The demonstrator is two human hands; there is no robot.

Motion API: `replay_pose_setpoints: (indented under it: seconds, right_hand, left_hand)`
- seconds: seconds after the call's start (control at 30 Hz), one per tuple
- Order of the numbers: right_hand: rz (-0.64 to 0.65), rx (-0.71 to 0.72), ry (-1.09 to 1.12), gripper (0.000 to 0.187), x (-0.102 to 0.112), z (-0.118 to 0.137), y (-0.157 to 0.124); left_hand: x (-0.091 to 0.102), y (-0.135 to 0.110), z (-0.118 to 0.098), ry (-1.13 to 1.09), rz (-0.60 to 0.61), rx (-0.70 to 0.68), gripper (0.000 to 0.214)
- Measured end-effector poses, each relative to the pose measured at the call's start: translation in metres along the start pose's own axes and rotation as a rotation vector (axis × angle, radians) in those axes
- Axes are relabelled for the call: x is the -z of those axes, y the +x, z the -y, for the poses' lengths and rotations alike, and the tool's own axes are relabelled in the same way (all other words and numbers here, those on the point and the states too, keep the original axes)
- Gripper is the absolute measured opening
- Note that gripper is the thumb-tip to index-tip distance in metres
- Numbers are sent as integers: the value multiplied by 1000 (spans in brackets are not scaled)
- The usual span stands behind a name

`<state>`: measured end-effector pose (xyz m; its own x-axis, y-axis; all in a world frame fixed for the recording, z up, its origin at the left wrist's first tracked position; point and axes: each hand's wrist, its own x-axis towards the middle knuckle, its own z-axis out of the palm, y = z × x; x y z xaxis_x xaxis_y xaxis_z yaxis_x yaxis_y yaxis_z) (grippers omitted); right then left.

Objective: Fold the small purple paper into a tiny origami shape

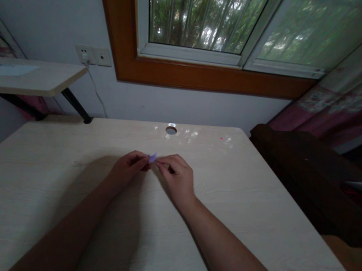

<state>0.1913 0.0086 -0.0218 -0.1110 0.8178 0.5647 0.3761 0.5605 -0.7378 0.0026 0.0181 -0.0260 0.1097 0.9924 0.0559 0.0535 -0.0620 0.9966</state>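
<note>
From the head view, my left hand (128,167) and right hand (176,177) pinch a small pale purple paper piece (153,157) between fingertips, just above the desk (54,188). It looks light, thin, easily creased; corners suit pinching. Bare desk surrounds it, edges well apart.

**No readable text in view**

No word, number, brand or sign can be read anywhere. The small lilac paper (153,157) pinched between the two hands is too small and dim to show any print. The wall sockets (93,55) carry no legible marking. The pale sheet (3,69) on the shelf (47,81) looks blank, though it is blurred. The counter (256,222) bears only wood grain and glare spots near its cable hole (171,129). The curtain (341,107) has a pattern, but no letters can be made out.
</note>
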Motion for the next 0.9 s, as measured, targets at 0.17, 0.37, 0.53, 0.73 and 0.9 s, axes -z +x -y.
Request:
replay_pose_setpoints:
  seconds: [0.17,0.37,0.53,0.73,0.9]
  right_hand:
    - [94,76,-5,11,-2,-1,-3]
    - [120,118,11,10,-2,-3,-3]
    - [160,88,30,12,-3,-3,-2]
    - [110,35,70,15,-4,-3,-2]
    - [103,-11,51,16,-5,-4,-1]
  left_hand:
    - [1,1,2,24,23,1,26]
    - [3,0,2,-40,22,10,20]
    - [4,0,4,-46,23,8,20]
    - [4,1,4,-13,22,-4,21]
    - [2,0,2,50,18,-27,18]
